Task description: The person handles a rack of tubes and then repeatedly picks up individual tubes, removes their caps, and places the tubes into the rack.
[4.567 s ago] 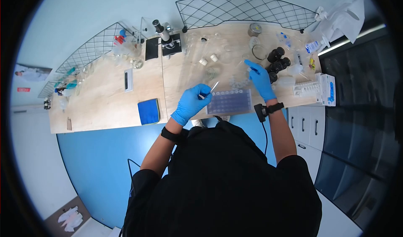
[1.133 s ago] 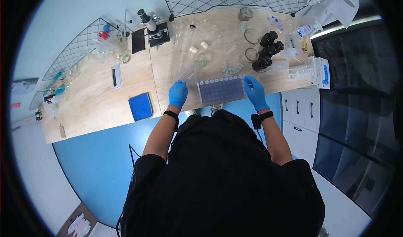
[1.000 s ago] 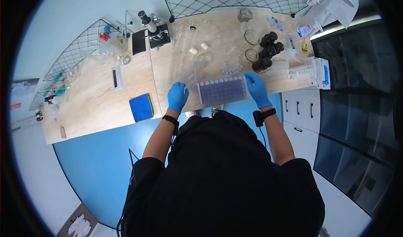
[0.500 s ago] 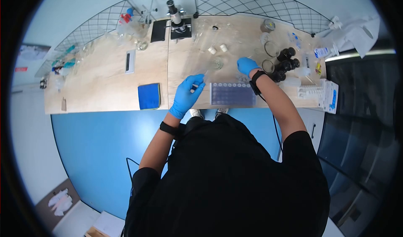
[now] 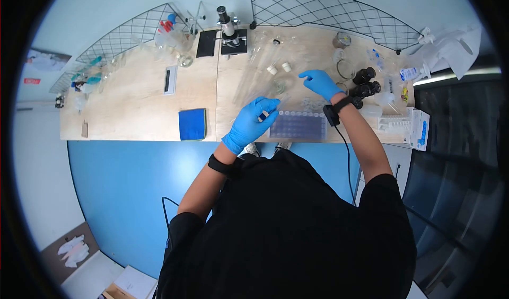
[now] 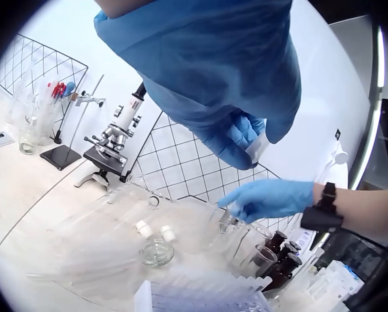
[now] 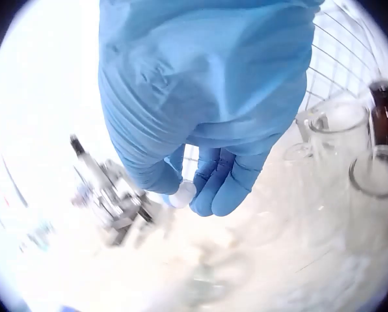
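My gloved left hand [image 5: 253, 123] is raised just left of the purple tube rack [image 5: 298, 126], pinching a clear plastic tube [image 6: 257, 149] between thumb and fingers. The tube's tip points up and right in the head view; much of it is hidden by the glove. My gloved right hand [image 5: 319, 84] is behind the rack and pinches a small white cap [image 7: 183, 194] between thumb and forefinger. White-capped tubes stand in a row along the rack's far edge. A scatter of loose white caps [image 5: 310, 104] lies behind the rack, below the right hand.
Long clear tubes lie left of the rack. A small glass dish [image 6: 157, 252] and two white stoppers [image 6: 166, 233] stand behind it. Brown bottles [image 5: 365, 89] and glass beakers [image 7: 340, 123] are at the right. A microscope [image 5: 229, 34] stands at the back; a blue cloth [image 5: 192, 124] lies front left.
My left hand has risen from the loose tubes with one in its grip. My right hand has gone from the rack's right end to the loose caps and come up with a cap.
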A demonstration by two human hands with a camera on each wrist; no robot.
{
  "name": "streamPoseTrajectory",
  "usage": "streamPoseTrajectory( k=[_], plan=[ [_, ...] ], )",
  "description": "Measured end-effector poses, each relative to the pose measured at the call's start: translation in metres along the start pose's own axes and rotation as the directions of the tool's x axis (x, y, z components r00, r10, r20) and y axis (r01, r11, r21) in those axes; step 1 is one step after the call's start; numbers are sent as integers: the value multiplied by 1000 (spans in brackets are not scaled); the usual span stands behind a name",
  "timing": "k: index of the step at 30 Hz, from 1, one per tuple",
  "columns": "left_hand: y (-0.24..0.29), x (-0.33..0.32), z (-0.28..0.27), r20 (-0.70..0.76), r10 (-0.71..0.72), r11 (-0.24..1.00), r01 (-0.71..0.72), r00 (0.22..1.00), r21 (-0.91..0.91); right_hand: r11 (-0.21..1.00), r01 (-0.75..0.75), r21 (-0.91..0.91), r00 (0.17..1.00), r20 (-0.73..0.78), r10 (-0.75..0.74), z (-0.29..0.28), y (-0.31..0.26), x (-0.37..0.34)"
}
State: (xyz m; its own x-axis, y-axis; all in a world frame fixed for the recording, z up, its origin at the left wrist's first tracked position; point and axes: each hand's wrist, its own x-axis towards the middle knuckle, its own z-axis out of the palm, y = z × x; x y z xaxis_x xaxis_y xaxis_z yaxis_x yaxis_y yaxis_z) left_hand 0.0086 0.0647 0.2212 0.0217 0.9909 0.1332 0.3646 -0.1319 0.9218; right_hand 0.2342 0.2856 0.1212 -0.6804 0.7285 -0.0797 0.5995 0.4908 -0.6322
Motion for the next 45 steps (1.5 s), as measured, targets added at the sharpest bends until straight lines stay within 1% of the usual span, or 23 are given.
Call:
streamPoseTrajectory(
  k=[1, 2, 3, 5, 8, 13, 16, 18, 23, 28, 31, 33, 34, 35, 36, 37, 38, 39, 40, 41, 42, 44, 45],
  plan=[
    [1, 2, 1, 17, -16, 1000, 15, 1000, 2, 958, -93, 272, 994, 80, 74, -18, -19, -10],
    [1, 4, 2, 26, 0, 1000, 0, 1000, -2, 835, -192, 515, 978, 173, 119, -36, -41, -20],
    [0, 6, 4, 53, 2, 1000, -2, 999, 8, 837, -193, 512, 979, 158, 129, -50, -66, -35],
    [5, 11, 8, 94, 21, 1000, -22, 995, 13, 577, -79, 813, 987, -16, 158, -65, -109, -65],
    [15, 17, 12, 105, 79, 997, -77, 991, -22, 612, 14, 791, 968, -164, 190, -60, -130, -96],
    [24, 23, 12, 138, 148, 988, -140, 979, -60, 572, -1, 820, 922, -221, 318, -52, -149, -123],
    [31, 26, 8, 194, 118, 993, -114, 974, -27, 580, 41, 813, 894, -289, 342, -46, -153, -132],
    [33, 26, 7, 213, 126, 992, -126, 969, -16, 686, 37, 727, 875, -355, 328, -41, -155, -137],
    [32, 26, 4, 294, 90, 994, -102, 952, 26, 677, -3, 736, 887, -310, 341, -32, -147, -147],
    [26, 24, 5, 363, 137, 987, -156, 921, 24, 641, -19, 767, 912, -249, 326, -24, -144, -158],
    [20, 25, 16, 347, 178, 982, -189, 921, -3, 608, -8, 794, 915, -240, 325, -14, -134, -163],
    [18, 43, 32, 370, 166, 980, -194, 914, 40, 649, 177, 740, 861, -436, 262, -4, -118, -158],
    [18, 48, 43, 390, 144, 978, -191, 910, 83, 640, 161, 752, 869, -415, 270, -5, -113, -156],
    [17, 53, 57, 385, 125, 982, -169, 914, 83, 684, 175, 709, 829, -480, 285, -13, -106, -151],
    [17, 64, 70, 339, 133, 990, -140, 931, -4, 730, 191, 656, 781, -552, 292, -22, -102, -147],
    [16, 76, 79, 294, 144, 988, -122, 945, -93, 730, 189, 656, 781, -551, 293, -31, -102, -147],
    [12, 86, 83, 299, 150, 987, -127, 943, -95, 878, 135, 460, 738, -638, 221, -41, -102, -148],
    [4, 94, 90, 306, 206, 977, -211, 929, -19, 969, 59, 240, 698, -704, 132, -47, -99, -151],
    [-6, 94, 97, 320, 256, 956, -288, 912, 56, 968, 51, 245, 694, -705, 142, -46, -94, -157],
    [-20, 90, 101, 330, 253, 957, -286, 909, 53, 972, -34, 232, 689, -699, 191, -41, -86, -163],
    [-41, 84, 101, 334, 202, 961, -252, 920, 112, 969, -118, 216, 682, -692, 237, -36, -76, -169],
    [-65, 74, 94, 339, 148, 961, -216, 929, 171, 980, -114, 165, 689, -697, 198, -11, -51, -184],
    [-70, 59, 84, 283, 33, 982, -84, 959, 170, 988, -103, 112, 698, -700, 152, 3, -40, -190]
  ],
)
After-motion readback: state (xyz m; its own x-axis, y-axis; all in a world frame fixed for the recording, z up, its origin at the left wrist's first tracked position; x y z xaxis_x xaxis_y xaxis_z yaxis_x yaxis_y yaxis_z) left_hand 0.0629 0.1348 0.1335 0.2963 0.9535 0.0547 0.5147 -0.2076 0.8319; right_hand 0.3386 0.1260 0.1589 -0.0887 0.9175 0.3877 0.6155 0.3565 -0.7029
